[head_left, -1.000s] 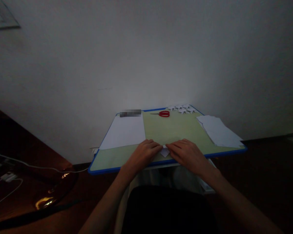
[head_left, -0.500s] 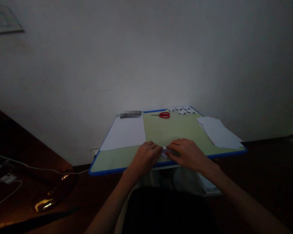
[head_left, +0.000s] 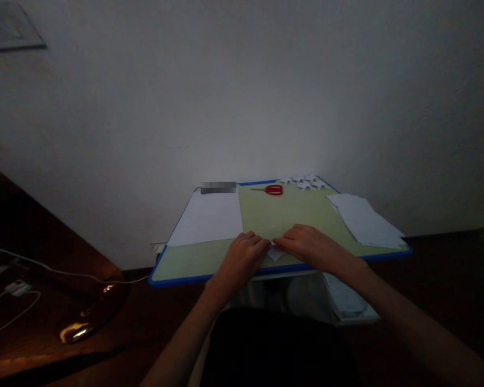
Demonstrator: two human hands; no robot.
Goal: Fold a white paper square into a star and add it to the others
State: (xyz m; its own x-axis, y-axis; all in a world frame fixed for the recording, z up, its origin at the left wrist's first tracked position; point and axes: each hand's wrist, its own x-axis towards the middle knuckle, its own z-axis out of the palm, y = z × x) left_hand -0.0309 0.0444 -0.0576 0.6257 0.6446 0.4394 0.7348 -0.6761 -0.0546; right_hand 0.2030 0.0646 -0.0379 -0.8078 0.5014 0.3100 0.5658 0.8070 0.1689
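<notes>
A small folded piece of white paper [head_left: 276, 252] lies near the front edge of the green table [head_left: 274, 212], between my hands. My left hand [head_left: 248, 251] grips its left side with curled fingers. From the right, my right hand [head_left: 302, 242] pinches its upper edge, fingers bent and close together. Part of the paper is hidden under the fingertips, so its full shape cannot be seen. Farther back lie scissors [head_left: 273, 190] with red handles, blades toward the left.
Several folded white paper shapes [head_left: 305, 184] sit at the back right corner. Loose white sheets [head_left: 363, 220] lie on the right, a large white sheet [head_left: 207, 217] on the left. A wall stands directly behind the table. A white cable [head_left: 72, 273] runs at the lower left.
My right hand has shifted slightly along the paper's top edge toward my left hand, and more of the paper's lower part shows. The whole view has moved a little.
</notes>
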